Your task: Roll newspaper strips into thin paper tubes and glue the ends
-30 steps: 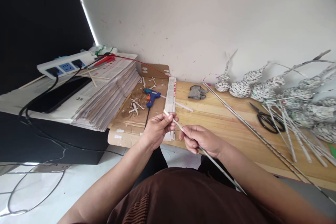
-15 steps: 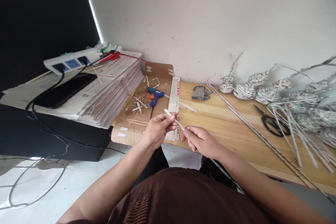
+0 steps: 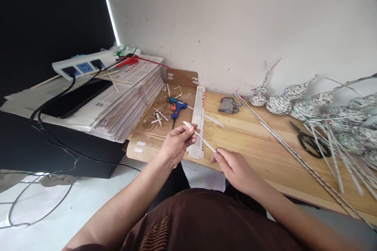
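A thin rolled paper stick (image 3: 206, 143) runs slantwise between my two hands, over the table's front edge. My left hand (image 3: 180, 141) pinches it near its flattened, pointed upper end. Lower down, the fingers of my right hand (image 3: 232, 164) are closed on the same stick. Just beyond my left hand, a blue glue gun (image 3: 179, 108) lies on a stained cardboard sheet (image 3: 147, 141) among paper scraps (image 3: 159, 117). Newspaper strips (image 3: 198, 125) lie along the cardboard's right side, and a white glue stick (image 3: 214, 120) is beside them.
At left, a tall newspaper stack (image 3: 138, 98) bears a power strip (image 3: 85, 66), a phone (image 3: 78, 98) and red-handled pliers (image 3: 128, 61). Rightward lie a grey glove (image 3: 229, 105), long paper rods (image 3: 273, 137), black scissors (image 3: 313, 145) and several woven paper gourds (image 3: 278, 103).
My right hand has slid down and to the right along the paper stick, so more of it shows between my hands. The left hand keeps its pinch. The view has shifted slightly.
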The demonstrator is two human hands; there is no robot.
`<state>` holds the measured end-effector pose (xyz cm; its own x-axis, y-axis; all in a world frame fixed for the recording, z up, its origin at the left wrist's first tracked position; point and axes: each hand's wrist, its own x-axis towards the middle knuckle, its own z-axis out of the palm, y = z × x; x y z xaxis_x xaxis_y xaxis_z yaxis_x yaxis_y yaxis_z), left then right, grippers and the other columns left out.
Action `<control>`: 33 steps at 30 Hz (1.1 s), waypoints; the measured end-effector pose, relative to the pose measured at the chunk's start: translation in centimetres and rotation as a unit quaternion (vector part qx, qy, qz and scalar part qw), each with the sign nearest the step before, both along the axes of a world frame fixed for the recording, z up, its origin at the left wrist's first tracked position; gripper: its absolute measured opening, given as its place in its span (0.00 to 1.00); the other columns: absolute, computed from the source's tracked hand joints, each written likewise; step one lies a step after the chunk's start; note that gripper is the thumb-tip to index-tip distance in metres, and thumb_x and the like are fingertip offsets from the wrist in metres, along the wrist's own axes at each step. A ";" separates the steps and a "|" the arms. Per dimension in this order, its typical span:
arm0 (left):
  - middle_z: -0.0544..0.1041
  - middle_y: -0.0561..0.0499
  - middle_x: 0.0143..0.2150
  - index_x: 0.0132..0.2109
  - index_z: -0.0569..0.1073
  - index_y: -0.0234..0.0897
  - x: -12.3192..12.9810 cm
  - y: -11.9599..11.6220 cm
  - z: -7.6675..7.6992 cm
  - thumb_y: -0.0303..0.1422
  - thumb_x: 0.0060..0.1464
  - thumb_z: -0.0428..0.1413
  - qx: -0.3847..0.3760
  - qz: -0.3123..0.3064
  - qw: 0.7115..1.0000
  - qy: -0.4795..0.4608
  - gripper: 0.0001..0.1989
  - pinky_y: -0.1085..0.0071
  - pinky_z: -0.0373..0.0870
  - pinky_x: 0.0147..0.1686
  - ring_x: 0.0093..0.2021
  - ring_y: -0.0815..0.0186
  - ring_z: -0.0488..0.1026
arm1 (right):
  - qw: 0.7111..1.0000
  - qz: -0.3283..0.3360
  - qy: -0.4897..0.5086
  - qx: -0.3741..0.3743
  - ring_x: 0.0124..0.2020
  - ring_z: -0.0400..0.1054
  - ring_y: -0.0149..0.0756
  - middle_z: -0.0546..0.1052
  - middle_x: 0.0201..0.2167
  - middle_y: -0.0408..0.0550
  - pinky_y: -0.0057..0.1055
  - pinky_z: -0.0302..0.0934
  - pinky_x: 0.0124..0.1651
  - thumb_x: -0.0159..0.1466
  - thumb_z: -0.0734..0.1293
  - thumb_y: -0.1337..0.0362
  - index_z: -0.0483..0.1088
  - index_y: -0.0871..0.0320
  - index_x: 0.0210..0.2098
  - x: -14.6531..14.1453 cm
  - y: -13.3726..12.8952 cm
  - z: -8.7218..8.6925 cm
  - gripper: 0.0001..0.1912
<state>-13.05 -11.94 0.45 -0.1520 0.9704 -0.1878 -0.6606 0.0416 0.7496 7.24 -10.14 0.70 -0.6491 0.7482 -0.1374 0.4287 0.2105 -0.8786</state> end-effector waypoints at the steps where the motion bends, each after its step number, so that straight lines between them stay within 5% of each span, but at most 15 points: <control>1: 0.75 0.49 0.33 0.36 0.76 0.29 0.0 0.0 -0.1 0.28 0.46 0.62 -0.001 -0.004 1.000 -0.007 0.08 0.83 0.71 0.27 0.25 0.78 0.70 | 0.995 0.022 0.028 -0.090 0.17 0.55 0.28 0.59 0.16 0.39 0.26 0.51 0.24 0.66 0.53 0.49 0.65 0.57 0.32 0.2 0.0 -0.2 0.21; 4: 0.75 0.49 0.33 0.37 0.76 0.29 0.2 0.1 0.0 0.29 0.47 0.62 0.004 -0.022 1.000 -0.018 0.09 0.83 0.71 0.26 0.25 0.78 0.70 | 0.948 0.082 0.103 -0.291 0.13 0.51 0.26 0.51 0.13 0.34 0.26 0.51 0.20 0.67 0.50 0.47 0.64 0.59 0.33 0.6 0.2 -0.4 0.24; 6: 0.75 0.49 0.33 0.36 0.75 0.29 0.2 0.1 0.1 0.29 0.48 0.62 0.008 -0.024 1.000 -0.016 0.08 0.83 0.71 0.26 0.25 0.78 0.69 | 0.956 0.070 0.092 -0.269 0.14 0.53 0.26 0.54 0.14 0.35 0.25 0.52 0.21 0.66 0.52 0.47 0.66 0.60 0.34 0.9 0.1 -0.2 0.24; 10: 0.76 0.48 0.34 0.34 0.74 0.28 -0.1 0.2 0.2 0.29 0.49 0.61 0.007 -0.002 1.000 -0.006 0.06 0.84 0.71 0.26 0.25 0.78 0.69 | 0.994 -0.014 0.026 -0.109 0.19 0.55 0.25 0.61 0.18 0.38 0.24 0.52 0.24 0.65 0.57 0.49 0.68 0.59 0.34 1.8 -0.2 0.0 0.20; 14: 0.76 0.46 0.35 0.34 0.73 0.29 -0.2 0.4 0.1 0.29 0.50 0.59 0.007 -0.017 1.000 -0.014 0.06 0.83 0.72 0.27 0.26 0.77 0.70 | 0.956 0.050 0.081 -0.278 0.13 0.49 0.25 0.51 0.13 0.34 0.25 0.50 0.20 0.67 0.51 0.48 0.65 0.59 0.32 2.4 -0.2 -0.2 0.23; 16: 0.76 0.47 0.34 0.35 0.73 0.30 -0.2 0.6 0.2 0.29 0.52 0.58 0.010 -0.016 1.000 -0.018 0.05 0.83 0.72 0.27 0.26 0.77 0.71 | 0.951 0.067 0.081 -0.292 0.13 0.50 0.26 0.52 0.13 0.34 0.26 0.51 0.20 0.67 0.49 0.48 0.64 0.59 0.34 2.6 -0.3 -0.1 0.23; 19: 0.75 0.47 0.33 0.36 0.73 0.29 -0.3 0.7 0.3 0.27 0.53 0.57 0.010 0.012 1.000 -0.015 0.04 0.83 0.72 0.28 0.26 0.77 0.70 | 0.996 0.021 -0.015 -0.082 0.20 0.57 0.29 0.62 0.19 0.39 0.27 0.52 0.26 0.66 0.53 0.49 0.65 0.58 0.34 3.1 -0.6 0.3 0.19; 21: 0.75 0.47 0.33 0.38 0.74 0.28 -0.5 0.7 0.4 0.26 0.54 0.56 0.012 0.034 0.999 -0.011 0.05 0.83 0.72 0.28 0.26 0.77 0.70 | 0.991 -0.021 -0.092 0.092 0.24 0.58 0.31 0.64 0.21 0.42 0.28 0.51 0.29 0.66 0.56 0.51 0.64 0.57 0.32 3.6 -1.0 0.3 0.16; 23: 0.74 0.47 0.32 0.39 0.74 0.28 -0.6 0.8 0.6 0.25 0.54 0.56 0.014 0.043 0.999 -0.009 0.06 0.83 0.71 0.29 0.26 0.77 0.70 | 0.980 -0.038 -0.120 0.155 0.24 0.57 0.31 0.63 0.21 0.42 0.29 0.50 0.29 0.66 0.56 0.52 0.65 0.57 0.30 4.1 -1.2 0.1 0.16; 25: 0.74 0.47 0.32 0.38 0.74 0.28 -0.6 0.8 0.9 0.25 0.54 0.55 0.017 0.043 0.999 -0.008 0.05 0.83 0.71 0.28 0.26 0.77 0.69 | 0.994 -0.032 -0.081 0.071 0.22 0.56 0.30 0.61 0.19 0.41 0.28 0.50 0.28 0.67 0.54 0.52 0.66 0.57 0.31 4.6 -1.3 -0.1 0.18; 27: 0.74 0.47 0.32 0.37 0.74 0.28 -0.5 0.9 1.2 0.25 0.54 0.56 0.019 0.038 0.999 -0.010 0.05 0.84 0.71 0.27 0.26 0.77 0.69 | 0.994 -0.001 0.008 -0.105 0.18 0.53 0.28 0.57 0.16 0.38 0.27 0.50 0.24 0.67 0.51 0.50 0.67 0.58 0.33 5.0 -1.2 -0.1 0.21; 30: 0.73 0.48 0.32 0.37 0.74 0.28 -0.4 0.9 1.5 0.25 0.53 0.56 0.014 0.030 0.999 -0.015 0.04 0.84 0.71 0.26 0.25 0.78 0.69 | 0.938 0.062 0.110 -0.322 0.13 0.50 0.26 0.51 0.13 0.34 0.25 0.49 0.19 0.68 0.49 0.49 0.66 0.59 0.33 5.6 -1.1 0.0 0.24; 33: 0.73 0.48 0.31 0.37 0.74 0.28 -0.3 0.8 1.5 0.26 0.53 0.57 0.012 0.028 1.000 -0.007 0.05 0.85 0.70 0.26 0.24 0.78 0.68 | 0.940 0.074 0.086 -0.320 0.14 0.56 0.27 0.57 0.14 0.36 0.26 0.53 0.20 0.67 0.51 0.49 0.67 0.60 0.36 5.7 -1.1 0.4 0.23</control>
